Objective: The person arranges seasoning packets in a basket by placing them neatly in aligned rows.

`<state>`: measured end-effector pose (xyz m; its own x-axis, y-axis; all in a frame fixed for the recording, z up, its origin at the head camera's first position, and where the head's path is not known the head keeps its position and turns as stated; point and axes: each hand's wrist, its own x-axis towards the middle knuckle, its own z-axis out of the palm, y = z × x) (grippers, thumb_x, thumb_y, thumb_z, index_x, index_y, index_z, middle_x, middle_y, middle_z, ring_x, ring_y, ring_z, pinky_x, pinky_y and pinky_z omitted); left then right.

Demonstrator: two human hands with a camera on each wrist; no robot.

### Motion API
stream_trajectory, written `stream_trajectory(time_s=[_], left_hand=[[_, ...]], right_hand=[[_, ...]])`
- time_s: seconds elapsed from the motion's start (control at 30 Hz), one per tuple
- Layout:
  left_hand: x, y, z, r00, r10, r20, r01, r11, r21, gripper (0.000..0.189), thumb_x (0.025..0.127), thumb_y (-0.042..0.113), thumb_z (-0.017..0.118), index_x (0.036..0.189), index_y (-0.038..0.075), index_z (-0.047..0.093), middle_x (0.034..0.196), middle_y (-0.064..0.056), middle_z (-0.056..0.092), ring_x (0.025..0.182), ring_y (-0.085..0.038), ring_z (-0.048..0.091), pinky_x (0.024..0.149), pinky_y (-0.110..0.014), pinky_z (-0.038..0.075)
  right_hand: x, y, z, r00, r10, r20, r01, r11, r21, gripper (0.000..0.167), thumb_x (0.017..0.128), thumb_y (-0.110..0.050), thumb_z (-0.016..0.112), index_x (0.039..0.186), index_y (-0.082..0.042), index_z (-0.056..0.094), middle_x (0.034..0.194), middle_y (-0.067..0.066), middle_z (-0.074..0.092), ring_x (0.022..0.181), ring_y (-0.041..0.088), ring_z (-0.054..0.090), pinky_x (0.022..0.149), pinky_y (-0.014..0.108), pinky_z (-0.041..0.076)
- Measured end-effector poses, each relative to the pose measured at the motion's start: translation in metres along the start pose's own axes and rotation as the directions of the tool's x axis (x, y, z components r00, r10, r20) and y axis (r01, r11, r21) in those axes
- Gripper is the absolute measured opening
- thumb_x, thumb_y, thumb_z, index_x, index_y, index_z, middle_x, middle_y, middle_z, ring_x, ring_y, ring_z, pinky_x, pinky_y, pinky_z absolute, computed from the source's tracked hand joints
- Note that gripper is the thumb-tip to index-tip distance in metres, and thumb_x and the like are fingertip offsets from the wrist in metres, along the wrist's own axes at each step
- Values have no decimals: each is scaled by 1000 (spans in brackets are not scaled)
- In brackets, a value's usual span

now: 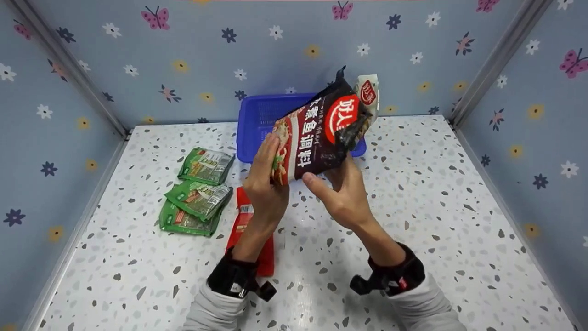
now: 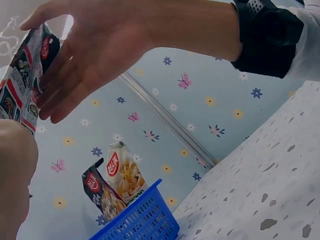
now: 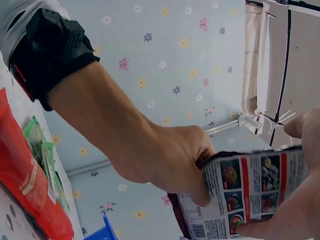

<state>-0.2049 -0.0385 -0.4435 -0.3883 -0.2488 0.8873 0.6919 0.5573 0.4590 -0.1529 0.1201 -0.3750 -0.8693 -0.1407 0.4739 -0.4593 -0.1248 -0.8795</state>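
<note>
Raised in front of the blue basket (image 1: 245, 138) is a dark seasoning packet (image 1: 328, 149) with a red label and white characters. My left hand (image 1: 264, 184) holds it along its left side; in the left wrist view the fingers look fairly straight against it, thumb spread near the top edge. At the lower right my right hand (image 1: 347, 202) grips it, thumb at the near edge, other fingers hidden behind. The right wrist view shows the packet's printed back (image 3: 235, 195) with small food pictures and a barcode.
A white packet (image 1: 370, 89) and a dark packet (image 2: 100, 192) stand in the basket, against the patterned back wall. Several green packets (image 1: 202, 197) lie at the left, some overlapping. Beneath my left forearm is a red packet (image 1: 265, 262) on the speckled table (image 1: 436, 207).
</note>
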Motion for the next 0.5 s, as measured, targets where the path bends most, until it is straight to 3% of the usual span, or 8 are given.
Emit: stream_trajectory(time_s=[0.13, 0.27, 0.4, 0.5], left_hand=[[-4, 1, 1, 993, 114, 39, -117, 990, 75, 43, 99, -7, 80, 142, -5, 73, 145, -25, 76, 142, -43, 71, 130, -39, 50], [-8, 1, 0, 971, 223, 90, -233, 965, 122, 42, 101, -11, 75, 143, -5, 73, 147, -25, 75, 145, -42, 68, 133, -43, 47], [-10, -2, 0, 942, 314, 117, -330, 929, 167, 42, 101, -12, 75, 143, -5, 74, 146, -26, 75, 142, -42, 70, 132, -48, 48], [-10, -4, 1, 923, 369, 112, -385, 902, 198, 42, 100, -12, 75, 141, -5, 75, 144, -25, 77, 138, -43, 73, 131, -51, 50]], right_hand=[[-3, 1, 9, 992, 84, -92, -76, 993, 87, 76, 101, -3, 72, 168, 1, 37, 158, 25, 60, 144, 34, 67, 119, 42, 61], [-4, 2, 17, 966, 137, -220, -95, 977, 192, 69, 104, -5, 69, 166, -4, 38, 152, 21, 62, 137, 28, 70, 116, 41, 63], [-3, 4, 19, 955, 149, -255, -51, 933, 355, 62, 107, -3, 63, 165, -6, 40, 149, 17, 64, 135, 28, 72, 116, 45, 63], [-2, 5, 19, 953, 157, -261, -40, 913, 406, 59, 110, -5, 60, 166, -8, 42, 151, 15, 64, 137, 27, 71, 117, 46, 62]])
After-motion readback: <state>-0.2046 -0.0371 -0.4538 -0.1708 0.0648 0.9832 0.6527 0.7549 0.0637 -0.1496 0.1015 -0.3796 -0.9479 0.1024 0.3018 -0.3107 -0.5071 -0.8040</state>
